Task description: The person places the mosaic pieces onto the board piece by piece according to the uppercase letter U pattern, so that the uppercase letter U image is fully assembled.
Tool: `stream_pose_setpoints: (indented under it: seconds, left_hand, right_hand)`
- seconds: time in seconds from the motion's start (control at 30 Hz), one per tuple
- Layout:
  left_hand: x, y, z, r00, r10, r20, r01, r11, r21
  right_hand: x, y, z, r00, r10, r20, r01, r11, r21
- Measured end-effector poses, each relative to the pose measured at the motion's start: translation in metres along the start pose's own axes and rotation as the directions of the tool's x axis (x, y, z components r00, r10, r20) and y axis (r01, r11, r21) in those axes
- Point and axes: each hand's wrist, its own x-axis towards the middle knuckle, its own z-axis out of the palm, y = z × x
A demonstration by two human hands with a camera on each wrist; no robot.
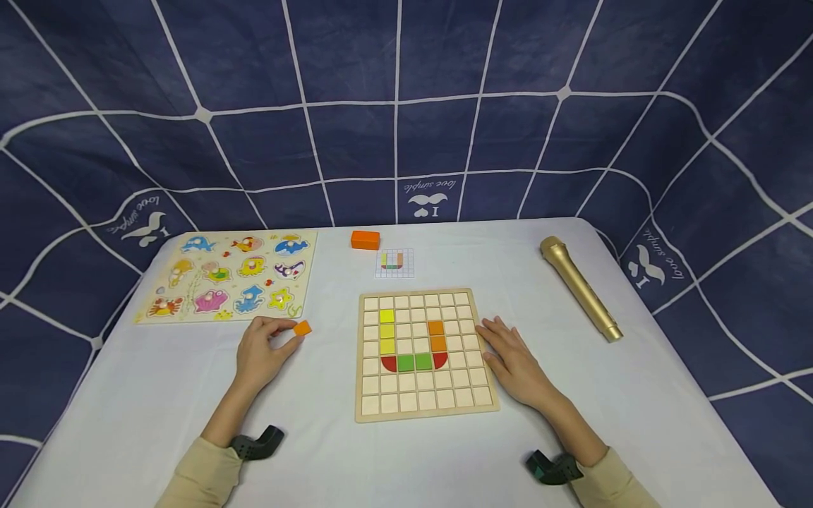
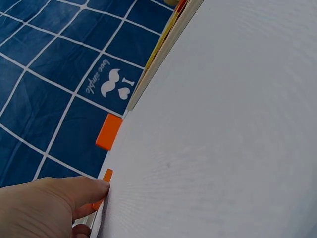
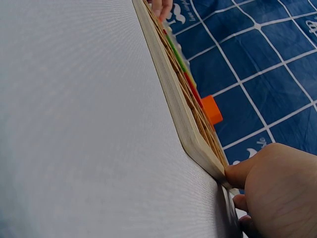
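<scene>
My left hand (image 1: 259, 353) pinches a small orange square tile (image 1: 302, 328) between thumb and fingers, just below the puzzle's right corner. The tile also shows in the left wrist view, where the thumb covers part of it. Against the right edge of a wooden grid board (image 1: 406, 416) rests my right hand (image 1: 524, 370), fingers extended. On the board sit yellow squares (image 1: 387, 331) in a left column, orange squares (image 1: 437, 335) in a right column, green squares (image 1: 414, 362) along the bottom, and a rounded red piece (image 1: 389, 363) at each lower corner.
Behind the board lies a small pattern card (image 1: 394, 263) with a similar coloured figure. An orange block (image 1: 365, 240) stands beside the card. At the left is a sea-animal peg puzzle (image 1: 231, 275); a gold microphone (image 1: 581, 289) lies at the right. Dark blue cloth surrounds the white table.
</scene>
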Motion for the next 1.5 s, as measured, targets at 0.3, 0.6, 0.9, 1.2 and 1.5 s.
stream_pose_setpoints:
  seconds: [0.3,0.6,0.9,1.2,1.5]
  left_hand:
    - [0.002,0.010,-0.007,0.997,-0.012,0.079,0.017,0.998,-0.067]
    - [0.018,0.052,0.002,0.984,0.020,0.179,0.024,0.971,-0.236]
    - [0.040,0.109,0.034,0.962,0.105,0.252,-0.019,0.947,-0.322]
    - [0.052,0.147,0.072,0.934,0.191,0.303,-0.061,0.918,-0.391]
    - [0.057,0.164,0.100,0.898,0.235,0.371,-0.115,0.941,-0.319]
  right_hand:
    - [0.002,0.000,0.002,1.000,-0.013,-0.003,0.013,1.000,0.005]
    - [0.003,-0.001,0.002,1.000,-0.008,-0.002,0.008,1.000,-0.004]
    - [0.004,-0.002,0.003,1.000,-0.016,-0.004,0.016,1.000,-0.002]
    - [0.003,-0.003,0.005,1.000,-0.012,-0.004,0.012,1.000,0.000]
    - [0.002,-0.003,0.005,1.000,-0.004,-0.009,0.004,1.000,-0.004]
